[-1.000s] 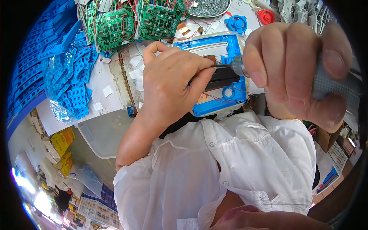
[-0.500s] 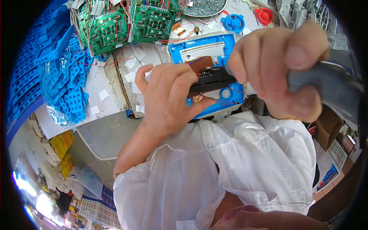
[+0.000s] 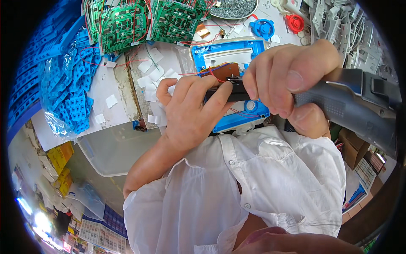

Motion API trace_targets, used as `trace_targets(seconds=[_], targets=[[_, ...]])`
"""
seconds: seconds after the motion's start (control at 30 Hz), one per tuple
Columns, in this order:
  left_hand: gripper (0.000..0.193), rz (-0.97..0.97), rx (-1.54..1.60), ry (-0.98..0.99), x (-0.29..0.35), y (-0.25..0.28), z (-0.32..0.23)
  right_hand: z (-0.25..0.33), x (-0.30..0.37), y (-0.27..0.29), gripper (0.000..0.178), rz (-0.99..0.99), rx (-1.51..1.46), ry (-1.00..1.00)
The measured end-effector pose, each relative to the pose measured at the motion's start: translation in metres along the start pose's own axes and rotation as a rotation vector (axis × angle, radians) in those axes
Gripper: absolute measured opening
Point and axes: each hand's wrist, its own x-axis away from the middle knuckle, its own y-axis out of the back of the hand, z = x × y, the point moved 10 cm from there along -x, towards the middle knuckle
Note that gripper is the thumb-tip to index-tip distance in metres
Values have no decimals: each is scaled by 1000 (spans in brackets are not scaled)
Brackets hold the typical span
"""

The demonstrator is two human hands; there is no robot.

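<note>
My left hand is closed round the left end of a black plastic part, thumb and fingers pinching it. My right hand grips a dark grey tool with a dotted grip, which looks like an electric screwdriver. Its working end is hidden behind the fingers, close to the black part's right end. Under both hands lies a blue rectangular housing. Above the black part shows a brown circuit board with thin red and blue wires; whether they are joined is partly hidden.
Green circuit boards with wires lie at the back left. Blue plastic parts are heaped at left. A bowl of screws, a blue ring, a red ring and grey parts stand behind. A clear bin sits below.
The tool's rear has swung lower and is sharper in view. My right hand has shifted slightly left, nearer my left hand. My left thumb now lies on top of the black part.
</note>
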Motion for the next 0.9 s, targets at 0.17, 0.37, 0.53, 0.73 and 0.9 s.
trace_targets(seconds=[0.17,0.37,0.53,0.73,0.9], targets=[[32,57,3,-33,0,-2,-2,1,0,-3,34,-3,23,-4],[29,80,-16,-87,-3,-3,-8,9,1,-12,32,-8,54,-22],[20,195,-26,-100,-11,-8,-14,9,-1,-16,32,-10,44,-39],[10,213,-21,-144,-22,-3,-20,4,-2,-16,34,-30,100,-99],[9,173,32,-113,-26,-2,-24,-14,7,-13,33,-139,237,-177]])
